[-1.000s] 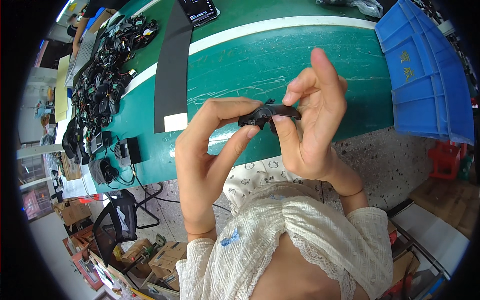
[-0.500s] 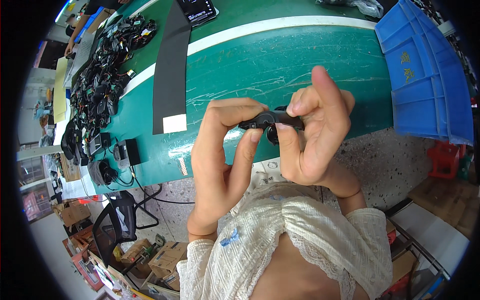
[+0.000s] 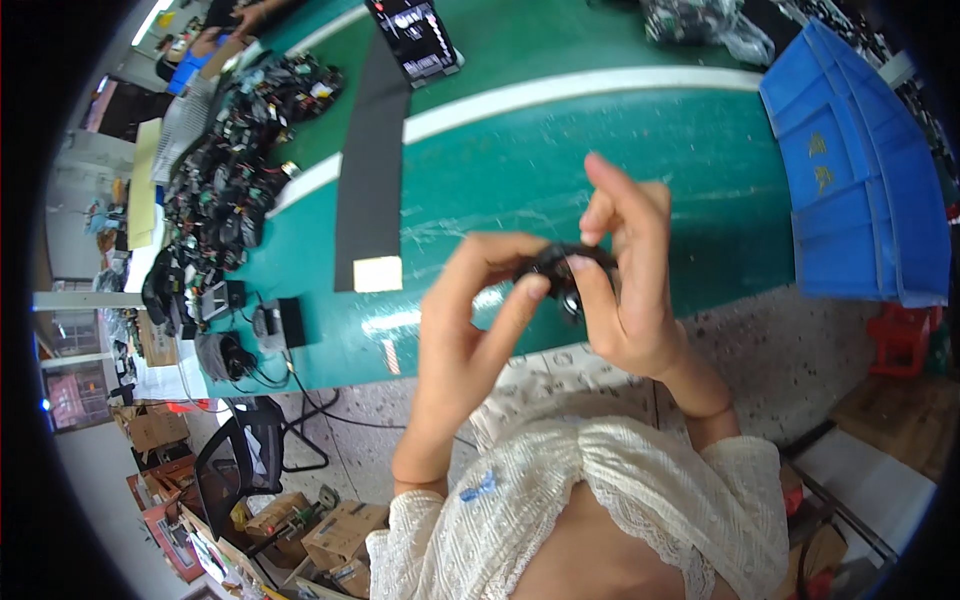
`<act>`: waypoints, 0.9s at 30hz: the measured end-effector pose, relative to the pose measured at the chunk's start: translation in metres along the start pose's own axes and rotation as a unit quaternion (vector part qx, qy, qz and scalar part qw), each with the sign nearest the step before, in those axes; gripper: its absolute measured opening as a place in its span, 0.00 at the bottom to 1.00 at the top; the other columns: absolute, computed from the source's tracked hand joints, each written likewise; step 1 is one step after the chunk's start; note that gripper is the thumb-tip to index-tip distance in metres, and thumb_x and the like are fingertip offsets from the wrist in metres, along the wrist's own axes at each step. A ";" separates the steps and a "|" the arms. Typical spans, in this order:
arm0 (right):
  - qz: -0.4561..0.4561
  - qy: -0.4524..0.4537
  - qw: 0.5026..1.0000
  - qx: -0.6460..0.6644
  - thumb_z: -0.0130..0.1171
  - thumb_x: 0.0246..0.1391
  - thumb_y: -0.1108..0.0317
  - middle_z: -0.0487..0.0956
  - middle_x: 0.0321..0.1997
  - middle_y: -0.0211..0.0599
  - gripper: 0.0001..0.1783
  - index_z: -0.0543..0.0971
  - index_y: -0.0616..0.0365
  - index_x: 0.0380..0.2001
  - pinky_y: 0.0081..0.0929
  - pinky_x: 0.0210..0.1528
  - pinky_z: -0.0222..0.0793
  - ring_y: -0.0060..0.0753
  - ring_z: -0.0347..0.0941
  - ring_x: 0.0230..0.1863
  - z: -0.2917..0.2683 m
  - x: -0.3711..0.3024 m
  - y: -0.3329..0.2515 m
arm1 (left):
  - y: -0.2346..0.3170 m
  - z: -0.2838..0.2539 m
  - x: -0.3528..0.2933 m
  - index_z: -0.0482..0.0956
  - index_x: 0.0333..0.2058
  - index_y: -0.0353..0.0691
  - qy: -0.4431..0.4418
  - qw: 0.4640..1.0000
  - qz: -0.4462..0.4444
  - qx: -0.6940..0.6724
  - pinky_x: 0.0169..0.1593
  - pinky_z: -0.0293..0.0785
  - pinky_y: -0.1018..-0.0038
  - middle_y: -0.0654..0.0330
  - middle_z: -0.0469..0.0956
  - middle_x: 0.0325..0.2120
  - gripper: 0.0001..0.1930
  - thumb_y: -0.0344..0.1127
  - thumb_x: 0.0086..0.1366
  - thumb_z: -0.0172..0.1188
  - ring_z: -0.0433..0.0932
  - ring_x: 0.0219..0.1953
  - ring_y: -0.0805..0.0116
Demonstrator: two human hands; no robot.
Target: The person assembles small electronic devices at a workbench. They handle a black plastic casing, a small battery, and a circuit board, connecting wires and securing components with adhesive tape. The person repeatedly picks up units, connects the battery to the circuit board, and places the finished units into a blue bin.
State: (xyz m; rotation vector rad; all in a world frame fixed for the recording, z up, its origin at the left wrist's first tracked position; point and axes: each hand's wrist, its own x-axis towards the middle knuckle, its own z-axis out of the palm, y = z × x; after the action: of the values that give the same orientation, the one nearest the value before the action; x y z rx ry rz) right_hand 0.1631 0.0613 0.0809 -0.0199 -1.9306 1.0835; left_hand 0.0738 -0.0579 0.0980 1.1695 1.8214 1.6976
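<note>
Between my two hands, above the near edge of the green table (image 3: 600, 130), is a small black plastic device (image 3: 556, 262) with rounded parts. My left hand (image 3: 470, 310) pinches its left end between thumb and fingers. At its right end my right hand (image 3: 635, 270) presses with the thumb and bent fingers, while one finger points up and away. A shiny dark rounded piece (image 3: 571, 303) hangs just below the device. Blur and my fingers hide the finer shape.
A black strip (image 3: 372, 170) with a pale end lies left of my hands. Farther left is a heap of black wired devices (image 3: 235, 160) and a black box (image 3: 288, 322) with cables. A phone (image 3: 415, 40) stands at the back; a blue crate (image 3: 865, 170) is at right.
The whole view has shifted, so the table sits lower and further right. My hands have turned the black device slightly and moved closer together on it, both keeping their grip.
</note>
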 end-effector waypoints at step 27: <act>0.277 -0.082 0.957 0.031 0.61 0.47 0.69 0.71 0.36 0.41 0.21 0.62 0.59 0.40 0.28 0.40 0.66 0.34 0.71 0.38 0.005 -0.001 0.027 | -0.039 -0.026 0.032 0.66 0.33 0.35 0.000 0.883 -0.237 -0.404 0.46 0.76 0.71 0.54 0.72 0.37 0.07 0.32 0.65 0.42 0.75 0.41 0.66</act>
State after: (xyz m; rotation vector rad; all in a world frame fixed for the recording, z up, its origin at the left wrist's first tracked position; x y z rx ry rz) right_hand 0.1502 0.0745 0.0605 -0.4742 -2.0967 1.5511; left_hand 0.0232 -0.0463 0.0737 0.3321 1.0418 1.8309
